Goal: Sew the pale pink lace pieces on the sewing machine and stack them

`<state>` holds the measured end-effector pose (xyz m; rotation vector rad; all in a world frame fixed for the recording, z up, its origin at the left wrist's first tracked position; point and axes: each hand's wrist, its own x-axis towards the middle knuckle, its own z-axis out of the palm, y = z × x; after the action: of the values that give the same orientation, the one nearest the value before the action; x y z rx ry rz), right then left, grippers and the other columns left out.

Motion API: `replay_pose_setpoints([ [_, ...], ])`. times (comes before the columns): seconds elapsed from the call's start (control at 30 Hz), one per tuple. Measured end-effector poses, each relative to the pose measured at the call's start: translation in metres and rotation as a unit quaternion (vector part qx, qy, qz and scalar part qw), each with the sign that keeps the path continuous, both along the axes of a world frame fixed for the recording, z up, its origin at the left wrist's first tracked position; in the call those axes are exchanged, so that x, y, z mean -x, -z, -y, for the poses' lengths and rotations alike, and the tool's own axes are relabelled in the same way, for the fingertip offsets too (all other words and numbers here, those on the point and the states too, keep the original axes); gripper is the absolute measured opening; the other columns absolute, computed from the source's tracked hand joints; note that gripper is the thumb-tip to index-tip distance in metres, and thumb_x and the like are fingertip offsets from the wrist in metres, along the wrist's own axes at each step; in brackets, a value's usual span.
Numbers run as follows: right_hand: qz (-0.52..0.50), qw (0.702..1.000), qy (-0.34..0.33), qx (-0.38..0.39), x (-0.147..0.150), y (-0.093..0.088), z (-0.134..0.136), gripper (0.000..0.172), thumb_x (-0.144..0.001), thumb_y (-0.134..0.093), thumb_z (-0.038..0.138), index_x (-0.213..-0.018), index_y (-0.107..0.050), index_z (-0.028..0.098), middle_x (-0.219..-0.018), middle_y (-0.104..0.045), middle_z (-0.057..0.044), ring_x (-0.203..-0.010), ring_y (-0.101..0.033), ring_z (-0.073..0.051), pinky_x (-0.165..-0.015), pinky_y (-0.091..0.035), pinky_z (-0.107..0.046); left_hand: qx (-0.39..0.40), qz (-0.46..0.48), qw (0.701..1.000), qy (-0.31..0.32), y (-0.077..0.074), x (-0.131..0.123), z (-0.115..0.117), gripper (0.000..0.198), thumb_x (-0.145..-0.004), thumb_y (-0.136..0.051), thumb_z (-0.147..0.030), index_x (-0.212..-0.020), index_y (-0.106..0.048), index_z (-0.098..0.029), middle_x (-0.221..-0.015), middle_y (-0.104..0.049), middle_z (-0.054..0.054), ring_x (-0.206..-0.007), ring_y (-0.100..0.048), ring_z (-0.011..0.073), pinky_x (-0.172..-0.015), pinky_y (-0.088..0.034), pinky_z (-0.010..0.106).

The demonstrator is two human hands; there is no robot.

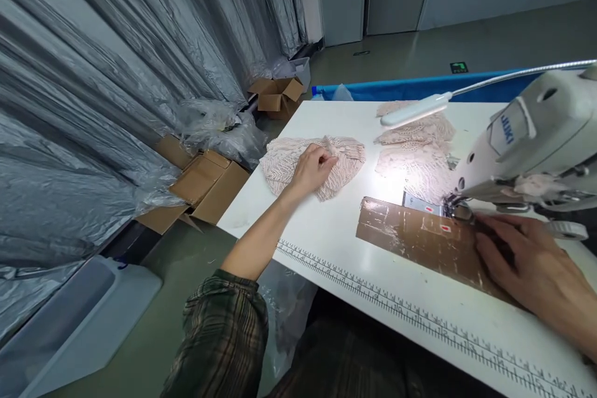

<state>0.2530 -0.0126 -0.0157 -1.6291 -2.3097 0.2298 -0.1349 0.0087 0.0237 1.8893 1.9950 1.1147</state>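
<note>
My left hand (313, 169) reaches out over a stack of pale pink lace pieces (284, 161) at the left of the white sewing table (336, 230). Its fingers are curled and pinch the top lace piece. My right hand (532, 270) lies on the brown taped patch (410, 239) in front of the sewing machine (536, 137), fingers stretched towards the presser foot (454, 208), with nothing visible in it. More lace pieces (415, 149) lie under the lamp light behind the needle.
A gooseneck lamp (415, 111) hangs over the table. A printed ruler (396, 305) runs along the near edge. Open cardboard boxes (205, 183) and plastic-wrapped rolls (116, 74) stand on the left. A grey bin (84, 317) sits on the floor.
</note>
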Motion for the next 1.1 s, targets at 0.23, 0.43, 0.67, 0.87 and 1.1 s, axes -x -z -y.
replay_pose_setpoints([
  [0.23, -0.017, 0.999, 0.022, 0.032, 0.004, -0.006, -0.001, 0.068, -0.091, -0.029, 0.059, -0.127, -0.064, 0.014, -0.127, -0.067, -0.023, -0.109, -0.067, -0.042, -0.082, -0.058, -0.057, -0.065, 0.079, 0.993, -0.056, -0.012, 0.027, -0.003, 0.031, -0.098, -0.058, -0.029, -0.070, -0.056, -0.018, -0.070, -0.053, -0.002, -0.066, -0.050, 0.0120, -0.063, -0.037, 0.024],
  [0.43, -0.008, 1.000, -0.009, 0.010, 0.000, -0.001, -0.005, 0.061, -0.092, -0.031, 0.056, -0.123, -0.065, 0.016, -0.129, -0.066, -0.022, -0.106, -0.068, -0.041, -0.078, -0.058, -0.055, -0.024, 0.159, 0.984, 0.081, -0.021, -0.005, 0.016, 0.038, -0.102, -0.053, -0.046, -0.075, -0.052, -0.019, -0.062, -0.044, -0.006, -0.052, -0.039, 0.0083, -0.049, -0.029, 0.021],
  [0.67, -0.024, 0.999, -0.024, -0.031, 0.006, -0.005, 0.001, 0.051, -0.099, -0.035, 0.043, -0.123, -0.068, 0.012, -0.121, -0.067, -0.023, -0.113, -0.066, -0.037, -0.092, -0.057, -0.050, 0.032, 0.003, 0.837, 0.546, -0.005, -0.111, 0.068, 0.022, -0.104, -0.055, -0.030, -0.105, -0.069, -0.013, -0.120, -0.073, 0.014, -0.111, -0.069, 0.0182, -0.093, -0.060, 0.031],
  [0.87, -0.037, 0.998, -0.048, -0.025, 0.004, -0.004, 0.001, 0.045, -0.099, -0.041, 0.036, -0.129, -0.067, 0.014, -0.119, -0.066, -0.019, -0.105, -0.068, -0.032, -0.092, -0.057, -0.047, -0.050, -0.106, 0.944, 0.308, 0.012, -0.077, 0.033, 0.024, -0.105, -0.052, -0.033, -0.110, -0.067, -0.016, -0.117, -0.072, 0.011, -0.109, -0.068, 0.0216, -0.092, -0.059, 0.042],
  [1.1, -0.088, 0.989, -0.105, -0.060, 0.001, -0.009, 0.004, 0.040, -0.098, -0.046, 0.032, -0.119, -0.074, 0.013, -0.117, -0.068, -0.016, -0.100, -0.069, -0.028, -0.089, -0.059, -0.044, 0.002, -0.145, 0.942, 0.302, 0.011, -0.059, 0.025, 0.020, -0.102, -0.058, -0.035, -0.087, -0.058, -0.020, -0.096, -0.065, 0.005, -0.092, -0.061, 0.0204, -0.087, -0.049, 0.039],
])
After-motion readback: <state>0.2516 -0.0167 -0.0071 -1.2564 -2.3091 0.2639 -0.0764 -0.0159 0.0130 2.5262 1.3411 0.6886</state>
